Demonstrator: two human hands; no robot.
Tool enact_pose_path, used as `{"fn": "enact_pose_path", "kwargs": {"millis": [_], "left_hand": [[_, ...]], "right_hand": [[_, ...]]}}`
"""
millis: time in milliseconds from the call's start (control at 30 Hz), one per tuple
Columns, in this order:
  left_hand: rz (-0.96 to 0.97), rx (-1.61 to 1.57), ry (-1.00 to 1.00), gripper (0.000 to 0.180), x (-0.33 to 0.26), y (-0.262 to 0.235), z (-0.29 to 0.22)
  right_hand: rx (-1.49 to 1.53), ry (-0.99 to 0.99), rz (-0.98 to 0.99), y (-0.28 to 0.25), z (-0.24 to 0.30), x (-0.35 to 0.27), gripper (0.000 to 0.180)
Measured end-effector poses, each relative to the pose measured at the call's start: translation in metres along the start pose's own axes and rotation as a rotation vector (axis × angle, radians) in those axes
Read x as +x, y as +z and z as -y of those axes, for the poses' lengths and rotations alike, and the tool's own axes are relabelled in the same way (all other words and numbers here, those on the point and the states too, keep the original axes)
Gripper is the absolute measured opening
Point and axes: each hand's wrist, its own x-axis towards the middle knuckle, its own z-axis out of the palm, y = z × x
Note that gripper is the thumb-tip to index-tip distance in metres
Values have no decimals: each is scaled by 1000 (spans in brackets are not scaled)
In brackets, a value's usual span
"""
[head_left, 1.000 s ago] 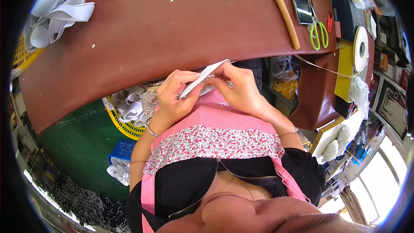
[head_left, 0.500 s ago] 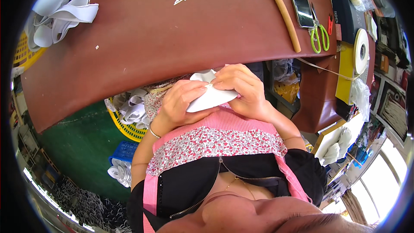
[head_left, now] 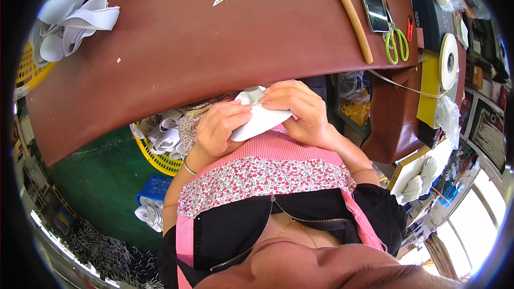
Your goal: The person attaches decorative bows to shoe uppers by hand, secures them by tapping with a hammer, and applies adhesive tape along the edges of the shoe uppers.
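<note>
Piece of smooth white curved sheet material (head_left: 256,123) sits above the pink-striped cloth apron (head_left: 270,144), near the brown covered table's (head_left: 187,48) edge. I see left hand (head_left: 218,128) and right hand (head_left: 297,109) both clamped on it, fingertips close together at its middle, probably to steady the bend. Green-handled metal scissors (head_left: 396,48) lie rightward, probably for easy reach.

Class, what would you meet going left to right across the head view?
Upper-left pale strips, left hand, white piece, right hand, wooden-handled tool, phone, green-handled scissors, white reel.
</note>
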Motion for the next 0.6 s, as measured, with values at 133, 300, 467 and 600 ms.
{"fn": "enact_pose_path", "kwargs": {"millis": [133,300,467,600], "left_hand": [[-4,49,29,38,-7,0,-2],[-16,88,50,35,-5,0,-3],[-4,88,76,36,-5,0,-1],[26,103,72,38,-10,1,-1]], "right_hand": [[62,7,6,3,0,-2,41],[72,73,26,1,5,-2,43],[65,137,36,0,10,1,44],[111,157,27,3,14,3,45]]}}
